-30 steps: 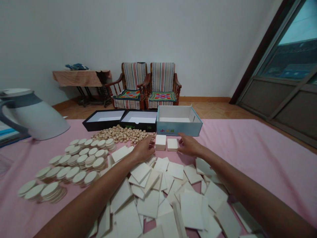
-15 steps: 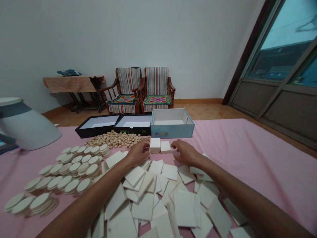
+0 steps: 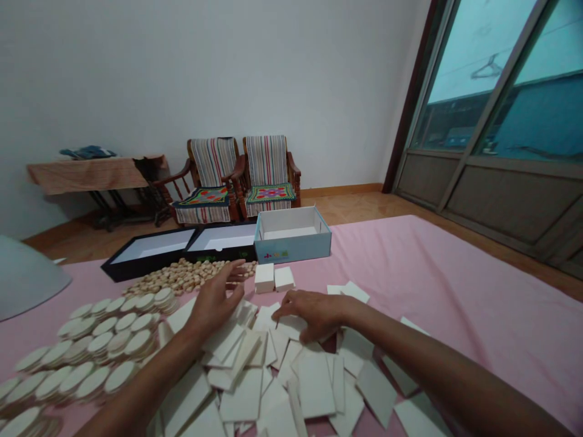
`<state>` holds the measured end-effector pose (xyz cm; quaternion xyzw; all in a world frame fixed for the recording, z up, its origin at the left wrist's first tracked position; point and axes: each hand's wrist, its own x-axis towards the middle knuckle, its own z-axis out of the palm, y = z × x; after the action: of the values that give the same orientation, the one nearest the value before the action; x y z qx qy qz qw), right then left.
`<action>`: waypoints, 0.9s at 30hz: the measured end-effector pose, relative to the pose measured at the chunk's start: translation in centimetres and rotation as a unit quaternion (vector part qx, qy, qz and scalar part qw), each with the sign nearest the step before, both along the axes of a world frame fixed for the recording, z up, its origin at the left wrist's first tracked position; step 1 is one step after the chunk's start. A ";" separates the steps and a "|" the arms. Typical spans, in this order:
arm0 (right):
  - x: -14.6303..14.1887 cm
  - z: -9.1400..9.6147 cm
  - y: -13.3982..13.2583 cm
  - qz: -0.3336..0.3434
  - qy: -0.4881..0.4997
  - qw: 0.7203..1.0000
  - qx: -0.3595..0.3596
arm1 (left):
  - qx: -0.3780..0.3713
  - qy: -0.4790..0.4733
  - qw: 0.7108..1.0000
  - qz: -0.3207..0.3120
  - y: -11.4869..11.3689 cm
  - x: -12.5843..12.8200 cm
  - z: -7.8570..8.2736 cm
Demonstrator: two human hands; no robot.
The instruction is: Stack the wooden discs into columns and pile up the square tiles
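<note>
My right hand (image 3: 316, 312) is over the loose heap of pale square wooden tiles (image 3: 314, 385). Its thumb and fingers close around the edges of one square tile (image 3: 290, 328). My left hand (image 3: 217, 300) hovers over the left side of the heap, fingers apart and holding nothing. Just beyond the hands stand two neat stacks of square tiles, a taller left stack (image 3: 265, 278) and a lower right stack (image 3: 285, 279). Part of the heap is hidden under my forearms.
Rows of stacked wooden discs (image 3: 91, 352) lie on the left, and small wooden pieces (image 3: 182, 276) are piled behind them. Two black trays (image 3: 150, 258) and a light-blue box (image 3: 296, 246) line the far side of the pink cloth (image 3: 437, 273). A pale rounded object (image 3: 27, 279) is at far left.
My right hand has left the lower stack and come back to the heap, onto a tile. My left hand has drawn away from the taller stack. The view has turned right.
</note>
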<state>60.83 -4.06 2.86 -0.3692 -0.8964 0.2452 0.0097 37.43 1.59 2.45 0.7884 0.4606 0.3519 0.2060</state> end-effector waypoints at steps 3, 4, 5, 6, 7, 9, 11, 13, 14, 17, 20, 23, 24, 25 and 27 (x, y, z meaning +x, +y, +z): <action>-0.5 0.3 0.1 0.005 -0.014 1.000 0.011 | 0.017 0.012 1.000 -0.010 -1.2 -0.4 0.1; -0.7 0.3 0.1 0.001 -0.019 1.000 0.011 | 0.021 0.017 1.000 -0.013 -1.6 -0.5 0.0; -0.8 0.2 0.2 -0.007 -0.024 1.000 0.010 | 0.024 0.022 0.999 -0.018 -2.1 -0.6 0.0; -0.9 0.1 0.3 -0.017 -0.025 0.999 0.009 | 0.024 0.027 0.999 -0.022 -2.6 -0.7 -0.1; -1.0 -0.2 0.3 -0.031 -0.022 0.999 0.010 | 0.024 0.031 0.999 -0.024 -3.1 -0.7 -0.1; -1.1 -0.8 0.3 -0.058 -0.004 0.998 0.021 | 0.024 0.040 0.999 -0.020 -4.1 -0.7 0.0; -1.2 -1.4 0.0 -0.087 0.014 0.995 0.040 | 0.025 0.047 0.998 -0.014 -4.9 -0.7 0.1; -1.1 -1.6 -0.4 -0.107 0.010 0.993 0.052 | 0.025 0.051 0.998 -0.012 -5.4 -0.7 0.1; -1.0 -1.6 -0.7 -0.117 -0.001 0.992 0.054 | 0.025 0.052 0.998 -0.013 -5.5 -0.7 0.0; -0.3 -0.9 -1.3 -0.139 -0.039 0.988 0.049 | 0.019 0.054 0.998 -0.010 -5.7 -0.9 -0.2; 0.6 0.0 -1.3 -0.091 -0.018 0.995 0.033 | 0.012 0.056 0.998 -0.006 -5.7 -1.1 -0.4; 1.2 0.3 -0.9 0.002 0.025 1.000 0.006 | 0.008 0.052 0.999 0.000 -5.7 -1.2 -0.5; 1.2 0.2 -0.7 0.019 0.029 0.999 -0.003 | 0.006 0.050 0.999 0.001 -5.7 -1.2 -0.6; 1.3 0.1 -0.6 0.028 0.031 0.999 -0.009 | 0.006 0.049 0.999 0.002 -5.7 -1.1 -0.6; 1.3 -0.4 -0.4 0.029 0.037 0.999 -0.012 | 0.004 0.048 0.999 0.002 -5.7 -1.1 -0.7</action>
<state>62.16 -4.44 2.51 -0.3334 -0.9028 0.2699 0.0314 36.36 -4.12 1.77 0.8045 0.4701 0.3156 0.1795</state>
